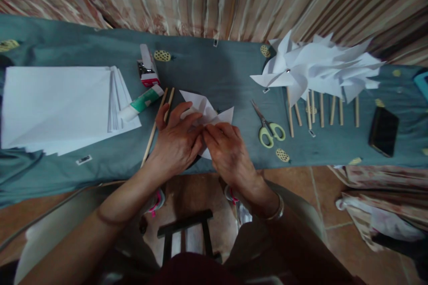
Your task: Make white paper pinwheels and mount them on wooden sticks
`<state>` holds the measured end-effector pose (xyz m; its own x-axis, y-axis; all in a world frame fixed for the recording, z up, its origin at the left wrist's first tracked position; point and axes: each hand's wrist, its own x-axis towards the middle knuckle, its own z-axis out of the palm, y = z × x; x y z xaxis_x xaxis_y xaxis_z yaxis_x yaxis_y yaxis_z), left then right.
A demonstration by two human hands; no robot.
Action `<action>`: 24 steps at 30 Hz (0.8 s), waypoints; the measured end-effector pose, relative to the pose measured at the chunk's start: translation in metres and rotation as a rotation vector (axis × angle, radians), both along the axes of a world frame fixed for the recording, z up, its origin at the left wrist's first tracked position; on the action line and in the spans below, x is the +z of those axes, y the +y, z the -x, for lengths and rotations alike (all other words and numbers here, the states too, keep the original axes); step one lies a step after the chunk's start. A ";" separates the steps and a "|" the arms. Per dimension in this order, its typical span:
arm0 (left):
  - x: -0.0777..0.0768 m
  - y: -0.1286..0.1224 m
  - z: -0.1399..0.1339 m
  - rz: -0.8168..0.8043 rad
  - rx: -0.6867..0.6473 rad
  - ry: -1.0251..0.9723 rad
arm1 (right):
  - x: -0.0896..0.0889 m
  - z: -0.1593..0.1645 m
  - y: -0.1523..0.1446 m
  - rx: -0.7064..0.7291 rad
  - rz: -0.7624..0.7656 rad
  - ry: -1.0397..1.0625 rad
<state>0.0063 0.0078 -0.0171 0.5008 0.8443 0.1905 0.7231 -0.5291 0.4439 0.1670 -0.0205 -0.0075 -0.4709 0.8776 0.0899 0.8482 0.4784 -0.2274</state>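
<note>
A white paper pinwheel (204,106) with folded blades lies under both my hands at the table's front edge. My left hand (179,136) is on its left side, thumb and fingers bent onto the paper near the middle. From the right, my right hand (228,147) pinches at the pinwheel's centre, and its fingertips meet those of the left. Whether a pin is between them is hidden. Two wooden sticks (150,140) lie just left of my left hand. Scissors (265,127) with pale green handles rest to the right of my right hand, blades slightly apart.
A stack of white paper (56,107) covers the left side. Beside it are a green and white glue tube (145,100) and an open small box (148,67) of shiny pins. Several pinwheels (321,69) on sticks lie at the right, with a black phone (384,131) beyond.
</note>
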 end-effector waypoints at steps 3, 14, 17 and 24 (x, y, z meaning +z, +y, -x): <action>0.000 0.000 -0.001 -0.005 -0.009 0.004 | 0.000 0.005 -0.001 -0.023 0.019 -0.045; -0.006 0.000 0.000 -0.063 0.016 0.021 | -0.004 0.008 -0.005 -0.056 0.004 -0.096; -0.003 -0.001 -0.001 -0.055 0.028 0.012 | -0.008 0.005 -0.005 -0.057 -0.017 -0.067; -0.001 0.001 0.002 -0.046 0.081 -0.061 | -0.014 -0.001 -0.007 -0.033 -0.076 0.039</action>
<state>0.0042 0.0086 -0.0177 0.4174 0.8714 0.2579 0.7369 -0.4906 0.4651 0.1680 -0.0271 -0.0212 -0.4366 0.8825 0.1746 0.8550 0.4675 -0.2246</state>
